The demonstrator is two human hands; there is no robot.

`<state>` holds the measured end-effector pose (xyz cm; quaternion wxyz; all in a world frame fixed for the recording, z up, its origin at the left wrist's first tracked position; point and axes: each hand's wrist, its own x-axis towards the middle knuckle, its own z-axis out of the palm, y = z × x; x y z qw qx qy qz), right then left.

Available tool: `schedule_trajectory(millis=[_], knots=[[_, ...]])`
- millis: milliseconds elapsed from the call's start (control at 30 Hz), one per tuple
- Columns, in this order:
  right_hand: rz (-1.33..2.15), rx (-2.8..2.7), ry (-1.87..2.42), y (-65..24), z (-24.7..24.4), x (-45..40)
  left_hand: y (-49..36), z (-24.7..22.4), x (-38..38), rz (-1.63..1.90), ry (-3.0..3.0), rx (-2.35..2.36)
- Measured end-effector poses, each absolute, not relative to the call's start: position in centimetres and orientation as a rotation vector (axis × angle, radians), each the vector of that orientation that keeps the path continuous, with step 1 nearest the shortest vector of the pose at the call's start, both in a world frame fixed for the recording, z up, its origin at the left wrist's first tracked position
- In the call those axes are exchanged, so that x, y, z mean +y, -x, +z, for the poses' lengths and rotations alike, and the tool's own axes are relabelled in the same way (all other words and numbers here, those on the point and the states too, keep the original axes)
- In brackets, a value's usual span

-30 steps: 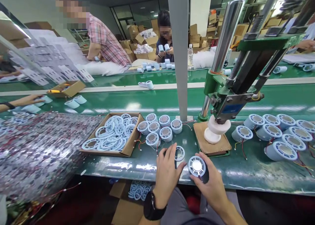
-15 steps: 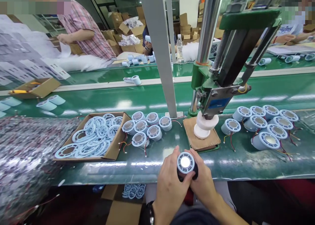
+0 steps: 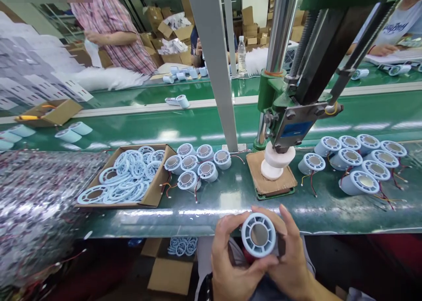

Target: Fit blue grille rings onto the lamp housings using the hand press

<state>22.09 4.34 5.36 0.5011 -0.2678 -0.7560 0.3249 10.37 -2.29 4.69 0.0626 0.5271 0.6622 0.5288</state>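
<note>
Both my hands hold a light-blue cylindrical housing [image 3: 259,235] with a spoked rim and a round grey metal centre, just in front of the bench edge. My left hand [image 3: 229,252] curls round its left side, the thumb below the rim. My right hand [image 3: 292,252] supports the other side, with a finger raised. Its spoked face points up towards me. Beyond them stands a hand press [image 3: 295,127] with a white press head [image 3: 279,156] down over a white round block [image 3: 271,171] on a cardboard-topped pad [image 3: 260,182].
Left of the press, several similar housings [image 3: 206,171] with wires stand beside a cardboard box [image 3: 154,195] of light-blue rings [image 3: 127,193]. More wired housings [image 3: 359,182] stand to the right. A grey post [image 3: 219,72] rises behind. Bubble-wrapped material [image 3: 39,195] lies far left. Co-workers [image 3: 112,33] work across the belt.
My hands and the housing have come lower and closer to me, off the bench edge. The housing now appears larger, and a right finger has lifted. The view has shifted slightly.
</note>
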Motion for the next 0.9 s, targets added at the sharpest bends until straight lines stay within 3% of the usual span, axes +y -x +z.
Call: schedule_trajectory(millis=[100,233,533,900], knots=[[0.814,-1.805,0.634,-22.3,6.2,3.9,-10.8,6.6,-2.1,1.835,-1.588,1.936],[0.811,-1.793,0.611,-22.3,6.6,3.6,-10.9,7.8,-2.0,1.898,-1.580,1.888],[0.499,-1.794,0.422,-22.3,7.3,3.9,-11.1,8.1,-1.7,2.305,-1.509,1.577],[0.507,-1.837,0.566,-22.0,7.5,3.2,-10.6,6.7,-2.6,2.225,-1.320,1.484]])
